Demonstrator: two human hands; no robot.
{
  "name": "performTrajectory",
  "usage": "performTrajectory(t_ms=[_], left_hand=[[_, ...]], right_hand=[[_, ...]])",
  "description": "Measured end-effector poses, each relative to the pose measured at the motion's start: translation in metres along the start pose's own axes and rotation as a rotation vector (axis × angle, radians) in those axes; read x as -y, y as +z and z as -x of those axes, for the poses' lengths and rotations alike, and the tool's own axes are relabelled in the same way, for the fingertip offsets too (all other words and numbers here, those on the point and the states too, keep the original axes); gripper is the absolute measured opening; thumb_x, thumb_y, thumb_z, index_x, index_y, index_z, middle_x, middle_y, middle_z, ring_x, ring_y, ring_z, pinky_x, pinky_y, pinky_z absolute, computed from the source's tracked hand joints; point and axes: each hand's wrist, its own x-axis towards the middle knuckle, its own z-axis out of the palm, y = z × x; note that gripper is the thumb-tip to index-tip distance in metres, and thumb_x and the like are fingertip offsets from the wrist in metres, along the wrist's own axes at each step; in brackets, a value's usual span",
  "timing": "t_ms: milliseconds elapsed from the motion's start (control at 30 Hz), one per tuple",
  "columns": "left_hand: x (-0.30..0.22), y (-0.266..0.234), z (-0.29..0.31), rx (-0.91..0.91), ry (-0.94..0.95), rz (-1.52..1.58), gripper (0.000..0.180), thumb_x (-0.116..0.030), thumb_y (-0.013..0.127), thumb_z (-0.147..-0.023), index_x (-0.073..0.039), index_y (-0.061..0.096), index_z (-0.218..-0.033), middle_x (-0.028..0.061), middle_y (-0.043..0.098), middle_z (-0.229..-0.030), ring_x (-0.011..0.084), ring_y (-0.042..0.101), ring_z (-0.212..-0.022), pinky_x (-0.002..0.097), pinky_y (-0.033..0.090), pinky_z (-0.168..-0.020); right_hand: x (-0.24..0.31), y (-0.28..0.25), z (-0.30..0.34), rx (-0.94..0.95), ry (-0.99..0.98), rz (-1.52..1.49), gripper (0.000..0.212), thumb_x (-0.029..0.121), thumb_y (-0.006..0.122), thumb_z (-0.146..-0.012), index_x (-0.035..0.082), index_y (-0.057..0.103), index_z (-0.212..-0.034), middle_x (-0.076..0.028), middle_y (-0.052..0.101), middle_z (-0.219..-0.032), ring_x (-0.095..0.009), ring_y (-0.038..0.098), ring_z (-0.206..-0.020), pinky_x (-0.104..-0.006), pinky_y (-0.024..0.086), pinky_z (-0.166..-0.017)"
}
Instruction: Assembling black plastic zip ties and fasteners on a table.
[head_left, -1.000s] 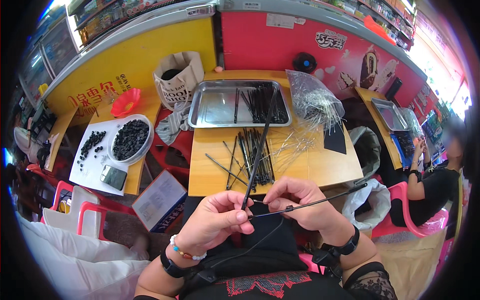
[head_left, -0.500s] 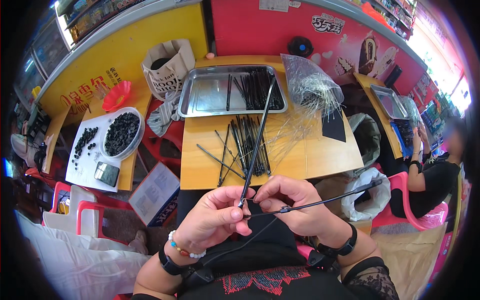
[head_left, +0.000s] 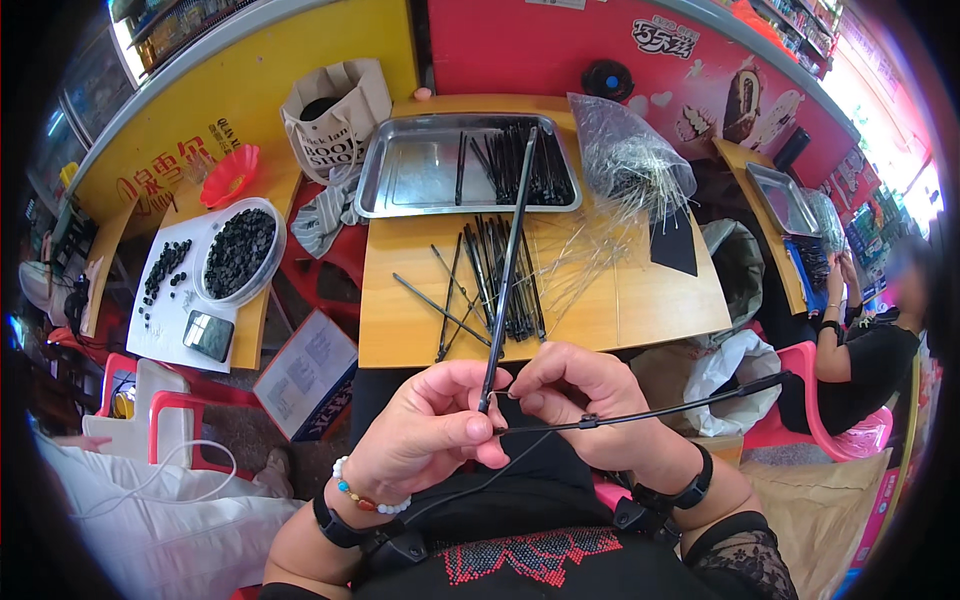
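My left hand (head_left: 440,412) is closed, thumb and fingers pinching the lower end of a long, slender black rod (head_left: 512,250) that slants up over the table. A second black rod (head_left: 680,405), with a small clip-like fitting along it, meets the first near my left fingertips. It runs to the right across my right hand (head_left: 592,388). Between my hands a short bit of thin wire (head_left: 495,396) shows near the joint; my right thumb and forefinger pinch at it. More black rods (head_left: 485,275) lie loosely piled on the wooden table (head_left: 640,325) beyond my hands.
A metal tray (head_left: 415,175) holds more rods. Beside it, a clear plastic bag (head_left: 625,130) spills thin wires. At left stand a white tub (head_left: 280,265) of small black parts and a phone (head_left: 208,336). A person (head_left: 870,350) sits working at right.
My hands keep nearly the same grip at the joint. The right-hand rod's far end has shifted slightly right and lower, and the table sits a little higher in view.
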Motion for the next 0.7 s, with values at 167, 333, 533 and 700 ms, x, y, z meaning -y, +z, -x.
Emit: performTrajectory(t_ms=[167,333,533,700], left_hand=[[0.0024,0.0016,-0.0022,0.011,-0.003,0.021,0.036,0.001,0.061,-0.086,-0.001,0.052,-0.120,0.0101,0.065,-0.092,0.0200,0.068,-0.077,0.0302,0.058,-0.073],[0.0039,0.0011,-0.0013,0.012,-0.025,0.048,0.036,0.001,0.062,-0.086,-0.001,0.052,-0.120,0.0102,0.065,-0.092,0.0197,0.068,-0.076,0.0301,0.058,-0.073],[0.0032,-0.0021,-0.0028,0.029,-0.013,0.063,0.036,0.000,0.062,-0.086,-0.001,0.051,-0.120,0.0097,0.064,-0.092,0.0199,0.068,-0.076,0.0319,0.058,-0.073],[0.0020,-0.0038,-0.0058,0.056,-0.005,0.094,0.037,-0.001,0.062,-0.086,-0.003,0.051,-0.121,0.0100,0.064,-0.092,0.0198,0.068,-0.076,0.0339,0.058,-0.073]], right_hand=[[-0.0031,0.0024,-0.0012,0.000,-0.064,0.009,0.013,-0.007,0.060,-0.083,0.002,0.059,-0.093,-0.007,0.061,-0.082,-0.015,0.060,-0.072,-0.0250,0.047,-0.065],[-0.0053,0.0026,0.0007,-0.001,-0.084,-0.001,0.013,-0.007,0.059,-0.083,0.002,0.058,-0.092,-0.008,0.060,-0.082,-0.016,0.060,-0.072,-0.0258,0.046,-0.064],[-0.0057,0.0008,-0.0015,-0.010,-0.114,0.086,0.014,-0.009,0.059,-0.082,0.001,0.058,-0.091,-0.009,0.059,-0.080,-0.018,0.059,-0.070,-0.0268,0.046,-0.062],[-0.0084,-0.0004,-0.0072,-0.049,-0.232,0.205,0.018,-0.012,0.057,-0.079,0.002,0.058,-0.090,-0.009,0.055,-0.077,-0.020,0.057,-0.065,-0.0281,0.044,-0.058]])
